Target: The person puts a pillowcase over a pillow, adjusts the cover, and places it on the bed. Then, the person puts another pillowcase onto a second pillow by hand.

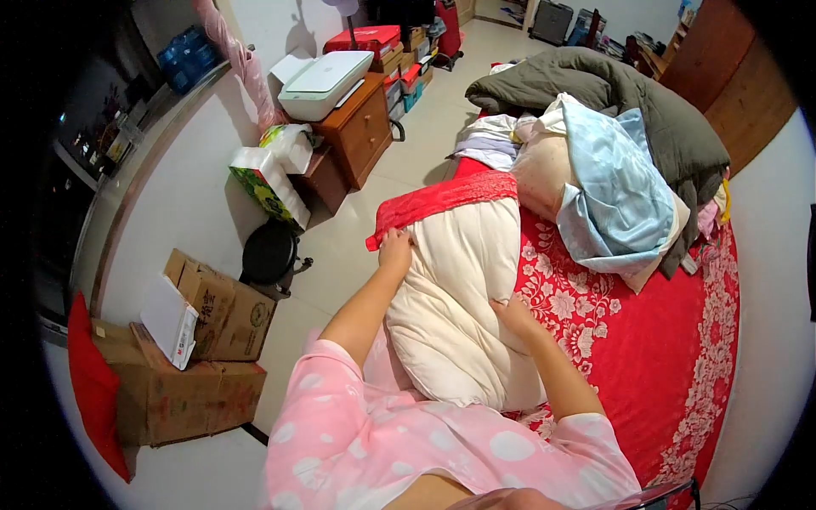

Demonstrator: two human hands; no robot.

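Note:
A cream padded quilt or pillow (pixel 459 297) lies on the near left part of the bed, against my body. Red cloth (pixel 450 202) covers its far end like a partly drawn-on cover. My left hand (pixel 395 252) is closed on the lower left edge of the red cloth, where it meets the cream padding. On the right side of the cream padding, my right hand (pixel 510 314) presses in, its fingers partly hidden in the folds.
The red floral bedsheet (pixel 629 348) spreads to the right. Beyond lie a light blue cloth (pixel 612 195) over a pillow and a dark green quilt (pixel 595 81). At left stand cardboard boxes (pixel 204 391), a black stool (pixel 270 252) and a printer (pixel 327 83) on a wooden cabinet (pixel 361 132).

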